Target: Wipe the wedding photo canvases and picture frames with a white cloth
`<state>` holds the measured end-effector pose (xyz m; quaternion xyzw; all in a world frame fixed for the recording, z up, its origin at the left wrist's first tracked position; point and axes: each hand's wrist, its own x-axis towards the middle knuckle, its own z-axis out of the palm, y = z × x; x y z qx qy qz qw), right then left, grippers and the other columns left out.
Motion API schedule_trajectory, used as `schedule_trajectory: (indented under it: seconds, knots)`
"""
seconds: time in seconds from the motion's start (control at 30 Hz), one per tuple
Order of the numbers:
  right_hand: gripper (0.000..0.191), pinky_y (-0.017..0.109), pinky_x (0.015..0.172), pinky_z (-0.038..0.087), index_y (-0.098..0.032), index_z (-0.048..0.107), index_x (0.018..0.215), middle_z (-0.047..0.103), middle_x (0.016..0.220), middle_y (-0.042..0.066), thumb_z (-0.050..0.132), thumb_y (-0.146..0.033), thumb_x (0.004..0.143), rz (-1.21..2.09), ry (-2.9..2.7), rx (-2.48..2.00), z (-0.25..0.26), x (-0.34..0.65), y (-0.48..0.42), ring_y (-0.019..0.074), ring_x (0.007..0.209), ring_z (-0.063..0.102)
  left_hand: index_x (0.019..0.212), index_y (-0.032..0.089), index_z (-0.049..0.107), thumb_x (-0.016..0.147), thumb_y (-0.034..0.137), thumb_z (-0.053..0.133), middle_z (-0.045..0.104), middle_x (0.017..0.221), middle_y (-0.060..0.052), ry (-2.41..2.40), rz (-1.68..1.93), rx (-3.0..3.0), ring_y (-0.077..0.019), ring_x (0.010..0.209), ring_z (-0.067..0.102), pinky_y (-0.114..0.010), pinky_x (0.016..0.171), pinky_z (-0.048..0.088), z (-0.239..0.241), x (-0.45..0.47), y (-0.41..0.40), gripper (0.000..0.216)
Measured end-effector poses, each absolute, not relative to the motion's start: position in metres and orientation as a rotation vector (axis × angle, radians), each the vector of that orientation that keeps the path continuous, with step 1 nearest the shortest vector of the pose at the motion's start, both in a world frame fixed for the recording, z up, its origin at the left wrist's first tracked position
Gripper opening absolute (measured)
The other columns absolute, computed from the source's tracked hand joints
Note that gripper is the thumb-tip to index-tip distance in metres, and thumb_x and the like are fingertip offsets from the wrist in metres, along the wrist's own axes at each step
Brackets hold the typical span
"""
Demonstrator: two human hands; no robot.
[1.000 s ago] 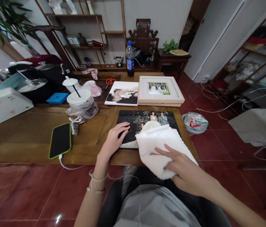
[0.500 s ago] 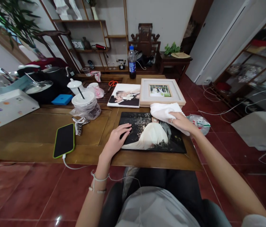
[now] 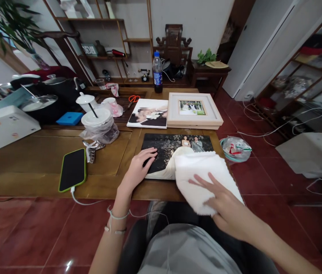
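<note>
A dark photo panel (image 3: 161, 152) showing a couple, one in a long white dress, lies flat on the wooden table. My left hand (image 3: 138, 167) rests on its left edge, fingers stretched out and holding nothing. With my right hand (image 3: 220, 199) I grip a folded white towel (image 3: 197, 167), fingers spread over its top and the thumb partly hidden at its near side. The towel covers the panel's lower right part and hangs past the table's front edge.
Behind the panel lie a framed photo (image 3: 216, 110) and a white-edged photo print (image 3: 149, 123). A cola bottle (image 3: 157, 78) stands farther back. To the left are a charging phone (image 3: 73, 170) and a bagged drink cup (image 3: 96, 118). A lined bin (image 3: 236, 148) stands at right.
My right hand has drawn the towel from the panel's far right corner toward me, over its near right part. The pictured couple is now uncovered. My left hand stays on the panel.
</note>
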<state>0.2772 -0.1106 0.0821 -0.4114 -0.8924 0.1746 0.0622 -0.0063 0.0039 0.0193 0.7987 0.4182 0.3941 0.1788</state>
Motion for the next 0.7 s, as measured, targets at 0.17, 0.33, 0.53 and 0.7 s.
schedule_trajectory:
  seconds: [0.17, 0.33, 0.53, 0.7]
  knots:
    - [0.042, 0.05, 0.114, 0.014, -0.018, 0.07, 0.078, 0.041, 0.143, 0.008, 0.042, -0.002, 0.051, 0.549, -2.679, -1.147, 0.082, 0.273, -0.108, 0.0252, 0.135, 0.03, 0.1, 0.019, 0.066, 0.09, 0.021, 0.047, 0.065, 0.116, -0.01, 1.176, 1.103, 2.255, -0.022, 0.114, 0.057, -0.045, 0.098, 0.046, 0.017, -0.008, 0.005, 0.021]
    - [0.047, 0.048, 0.106, 0.033, -0.019, 0.067, 0.095, 0.054, 0.132, 0.009, 0.042, -0.004, 0.058, 0.416, -2.544, -1.322, 0.073, 0.284, -0.046, 0.0267, 0.13, 0.039, 0.101, 0.019, 0.066, 0.09, 0.021, 0.047, 0.065, 0.115, -0.01, 1.164, 1.115, 2.258, -0.0221, 0.114, 0.057, -0.046, 0.098, 0.046, 0.017, -0.008, 0.005, 0.022]
    - [0.038, 0.038, 0.09, 0.043, -0.017, 0.066, 0.098, 0.068, 0.106, 0.008, 0.042, -0.011, 0.07, 0.379, -2.429, -1.492, 0.075, 0.296, 0.039, 0.0285, 0.107, 0.056, 0.1, 0.018, 0.066, 0.09, 0.019, 0.048, 0.065, 0.116, -0.011, 1.161, 1.112, 2.243, -0.0213, 0.114, 0.057, -0.044, 0.099, 0.046, 0.02, -0.007, 0.004, 0.02]
    - [0.033, 0.035, 0.082, 0.045, -0.016, 0.066, 0.093, 0.069, 0.1, 0.008, 0.041, -0.013, 0.072, 0.385, -2.415, -1.509, 0.082, 0.293, 0.055, 0.0267, 0.093, 0.059, 0.099, 0.018, 0.065, 0.09, 0.019, 0.048, 0.065, 0.115, -0.011, 1.165, 1.12, 2.242, -0.0216, 0.114, 0.057, -0.045, 0.098, 0.046, 0.02, -0.006, 0.004, 0.019]
